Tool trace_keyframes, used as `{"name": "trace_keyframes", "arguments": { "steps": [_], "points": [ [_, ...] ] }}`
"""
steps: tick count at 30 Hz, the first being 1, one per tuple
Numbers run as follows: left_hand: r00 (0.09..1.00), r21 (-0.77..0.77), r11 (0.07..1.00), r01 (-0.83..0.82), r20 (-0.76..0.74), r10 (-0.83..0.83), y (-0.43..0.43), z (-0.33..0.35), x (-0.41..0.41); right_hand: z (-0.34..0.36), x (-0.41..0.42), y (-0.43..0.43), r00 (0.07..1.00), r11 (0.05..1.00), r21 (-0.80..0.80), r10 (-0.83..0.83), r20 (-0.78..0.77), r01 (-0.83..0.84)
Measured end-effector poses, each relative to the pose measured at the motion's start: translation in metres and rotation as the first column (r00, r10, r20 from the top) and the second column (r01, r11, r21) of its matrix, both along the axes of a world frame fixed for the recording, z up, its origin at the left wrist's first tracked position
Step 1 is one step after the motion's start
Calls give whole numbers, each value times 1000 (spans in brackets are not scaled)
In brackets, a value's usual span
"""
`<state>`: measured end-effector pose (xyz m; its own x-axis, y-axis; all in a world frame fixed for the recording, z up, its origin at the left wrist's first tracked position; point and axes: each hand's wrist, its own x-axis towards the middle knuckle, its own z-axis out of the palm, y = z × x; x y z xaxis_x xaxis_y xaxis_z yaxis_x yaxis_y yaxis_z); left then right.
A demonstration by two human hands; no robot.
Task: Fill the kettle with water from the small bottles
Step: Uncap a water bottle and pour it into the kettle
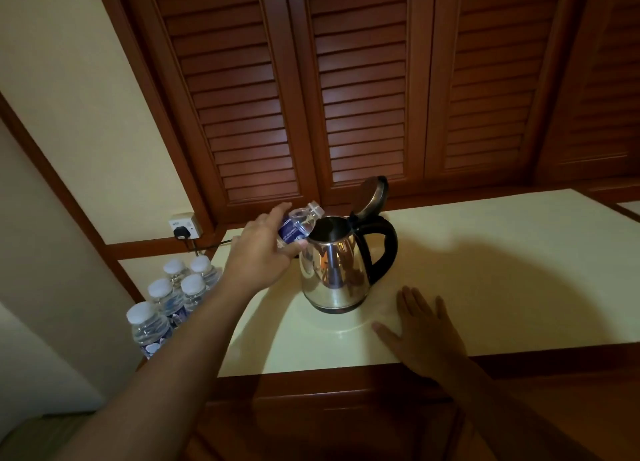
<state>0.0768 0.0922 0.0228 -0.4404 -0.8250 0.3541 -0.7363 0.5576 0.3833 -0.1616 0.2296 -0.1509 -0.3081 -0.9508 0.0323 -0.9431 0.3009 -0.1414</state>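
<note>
Head view: left hand [263, 249] grips a small bottle [294, 230] tilted toward the open kettle [332, 270] for pouring, right hand [424, 336] spread flat on the table [502, 270]

Dim, warm light from the near left; a soft shadow lies on the bench [540, 232] right of the kettle [332, 273], whose steel carries bright glare. Wide-angle bending slants the louvred doors [363, 97] at the edges; near foreground dark, slightly soft.
</note>
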Motion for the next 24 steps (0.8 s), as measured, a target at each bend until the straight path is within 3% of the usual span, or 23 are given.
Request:
{"name": "trace_keyframes", "arguments": {
  "steps": [5,11,24],
  "points": [
    [975,-190,982,-11,217,53,-15,13,-2,-6,-3,-3,1000,1000,-25,2,-28,-3],
    [880,-391,917,73,459,125,-27,26,-4,-5,-1,-4,1000,1000,-31,2,-21,-3],
    [828,-471,867,161,543,141,-28,21,-8,2,2,1,1000,1000,-15,-1,8,1]
  ]
}}
